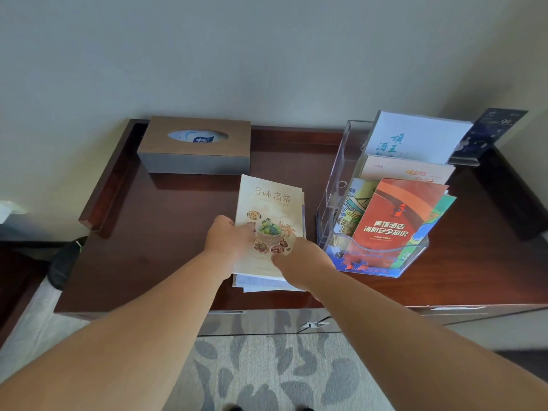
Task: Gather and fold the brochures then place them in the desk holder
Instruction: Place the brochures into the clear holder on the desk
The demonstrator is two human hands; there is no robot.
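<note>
A cream brochure with a food picture tops a small stack of brochures lying on the dark wooden desk. My left hand holds the stack's left edge. My right hand rests at the lower right part of the stack; its fingers are blurred. Just right of the stack stands a clear tiered desk holder. It holds a red brochure in front, colourful ones beside it, and white ones in the rear tiers.
A brown tissue box sits at the back left of the desk. A dark card stand is at the back right. The desk has raised side rails. Patterned carpet lies below the front edge.
</note>
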